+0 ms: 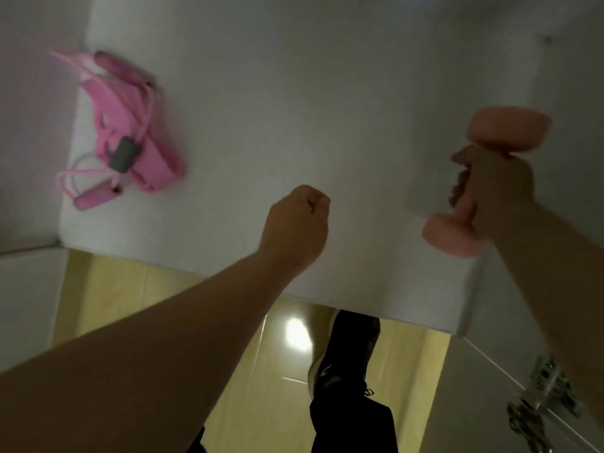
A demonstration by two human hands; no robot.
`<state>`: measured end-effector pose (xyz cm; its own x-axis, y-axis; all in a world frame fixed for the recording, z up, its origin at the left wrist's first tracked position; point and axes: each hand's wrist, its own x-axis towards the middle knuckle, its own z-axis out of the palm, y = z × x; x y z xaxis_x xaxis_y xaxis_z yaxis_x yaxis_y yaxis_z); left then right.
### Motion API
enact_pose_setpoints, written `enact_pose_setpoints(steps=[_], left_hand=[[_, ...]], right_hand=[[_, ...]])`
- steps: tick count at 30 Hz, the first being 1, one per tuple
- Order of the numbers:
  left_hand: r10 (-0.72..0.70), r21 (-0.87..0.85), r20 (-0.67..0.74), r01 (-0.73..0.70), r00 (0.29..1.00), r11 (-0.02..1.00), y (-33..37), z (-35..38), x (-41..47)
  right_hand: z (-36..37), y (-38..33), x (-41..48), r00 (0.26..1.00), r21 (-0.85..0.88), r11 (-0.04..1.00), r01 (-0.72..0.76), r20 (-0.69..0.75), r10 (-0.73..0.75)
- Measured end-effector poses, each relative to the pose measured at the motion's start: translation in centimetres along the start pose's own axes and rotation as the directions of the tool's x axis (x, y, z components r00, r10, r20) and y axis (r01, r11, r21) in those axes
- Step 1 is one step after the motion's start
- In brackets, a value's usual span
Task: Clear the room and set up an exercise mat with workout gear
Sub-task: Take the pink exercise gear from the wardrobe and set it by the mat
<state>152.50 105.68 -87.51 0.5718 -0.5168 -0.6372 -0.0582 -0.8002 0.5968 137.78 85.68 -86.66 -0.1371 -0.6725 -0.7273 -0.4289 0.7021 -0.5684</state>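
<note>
The fingers [457, 188] of the right hand [496, 184] are curled tightly round the thin middle bar of a pink dumbbell [510, 129], which is held clear of the surface at the right of the frame, tilted, with one round end above the fist and the other below it. The fingers [315, 200] of the left hand [295, 227] are curled into a loose fist at the centre of the frame, and nothing is seen to be held in it. Both bare forearms are stretched out over a white shelf [327, 93], the left from the lower left corner and the right from the right edge. In the upper left of the frame, well apart from both hands, a pink skipping rope [111, 65] is heaped on the shelf, tangled with a wide pink band [157, 158] on which a grey sleeve [122, 155] is fitted. Below the shelf's front edge, yellow floor tiles [261, 371] are seen, with a black shoe [346, 354] on them. A metal hinge [542, 387] is blurred at the lower right.
</note>
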Motion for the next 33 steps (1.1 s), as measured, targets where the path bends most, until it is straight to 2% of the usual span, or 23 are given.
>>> enact_pose_setpoints(steps=[1,3,7,11,13,15,18,21,24,29,31,33], left_hand=[[-0.026,-0.034,-0.033,0.025,0.999,0.999,-0.5,-1.0,-0.2],[-0.078,-0.059,-0.086,0.073,0.993,0.996,-1.7,-3.4,-0.4],[-0.109,-0.066,-0.189,0.098,0.976,0.993,-3.9,-8.1,-0.5],[-0.059,0.072,-0.34,0.089,0.938,0.993,-6.2,-13.9,0.8],[-0.038,0.094,-0.457,0.091,0.889,0.991,-7.3,-16.6,2.4],[-0.045,0.189,-0.528,0.169,0.848,0.967,-8.5,-19.0,4.2],[-0.164,0.281,-0.459,0.318,0.873,0.905,-10.2,-21.1,6.8],[-0.216,0.314,-0.356,0.334,0.909,0.889,-11.7,-22.2,8.1],[-0.104,0.414,-0.333,0.244,0.937,0.877,-12.7,-22.7,8.3],[-0.048,0.466,-0.24,0.158,0.97,0.871,-14.7,-23.8,8.4],[0.015,0.456,-0.233,0.096,0.972,0.885,-14.7,-24.3,8.1],[0.121,0.378,-0.247,-0.019,0.961,0.926,-13.8,-25.0,7.4]], right_hand=[[0.6,0.7,-1.6,0.995,0.036,0.997,-0.073,0.076,0.07],[2.8,3.0,-4.7,0.965,-0.003,0.986,-0.165,0.206,0.162],[8.3,7.7,-10.0,0.926,-0.075,0.969,-0.236,0.285,0.247],[14.5,10.2,-14.9,0.876,-0.114,0.961,-0.251,0.396,0.276],[17.0,10.2,-16.6,0.818,-0.127,0.949,-0.288,0.483,0.312],[19.2,9.7,-17.9,0.752,-0.132,0.931,-0.341,0.556,0.355],[21.9,8.5,-19.1,0.68,-0.09,0.907,-0.411,0.633,0.37],[24.1,7.2,-19.2,0.66,-0.051,0.905,-0.422,0.667,0.345],[25.7,6.0,-19.2,0.666,0.003,0.912,-0.411,0.684,0.298],[27.5,4.7,-19.3,0.688,0.009,0.918,-0.396,0.665,0.291],[28.0,4.5,-19.4,0.71,0.009,0.926,-0.377,0.645,0.283],[28.4,4.4,-19.7,0.737,0.012,0.936,-0.351,0.62,0.269]])
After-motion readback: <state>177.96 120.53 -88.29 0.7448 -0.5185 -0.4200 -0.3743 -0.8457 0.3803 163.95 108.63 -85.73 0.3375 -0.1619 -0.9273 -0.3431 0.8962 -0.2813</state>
